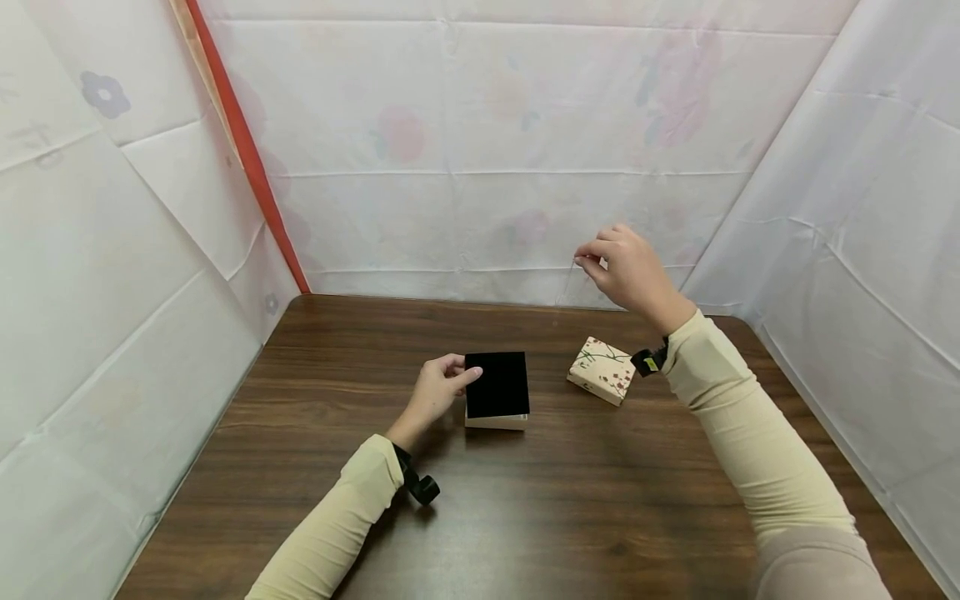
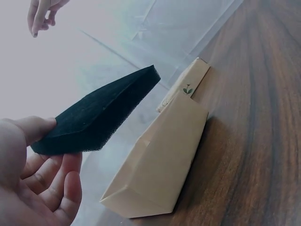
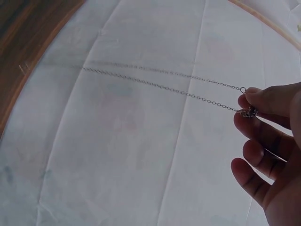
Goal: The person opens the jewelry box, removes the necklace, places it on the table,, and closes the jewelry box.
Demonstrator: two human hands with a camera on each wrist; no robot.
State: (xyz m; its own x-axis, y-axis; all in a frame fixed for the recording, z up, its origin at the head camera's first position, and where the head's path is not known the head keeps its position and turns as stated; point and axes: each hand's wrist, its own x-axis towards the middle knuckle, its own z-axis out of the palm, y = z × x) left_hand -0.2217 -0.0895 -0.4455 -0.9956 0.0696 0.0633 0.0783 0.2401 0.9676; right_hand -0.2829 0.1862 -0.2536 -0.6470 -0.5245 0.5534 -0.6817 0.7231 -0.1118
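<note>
Evidently a jewellery-packing step, as I judge it: left hand (image 1: 438, 387) pinches a black pad (image 1: 497, 385) by one edge, aslant above the open box (image 1: 497, 425) on the table (image 1: 525, 525), floral lid (image 1: 602, 372) to its right; right hand (image 1: 628, 267) pinches the necklace (image 3: 164, 87) by its clasp end, hanging in the air. Next move likely calls for a steady pad and an untangled chain. Necklace's lower end fades against the pale backdrop (image 1: 360, 225), pendant uncertain; box interior mostly hidden.
</note>
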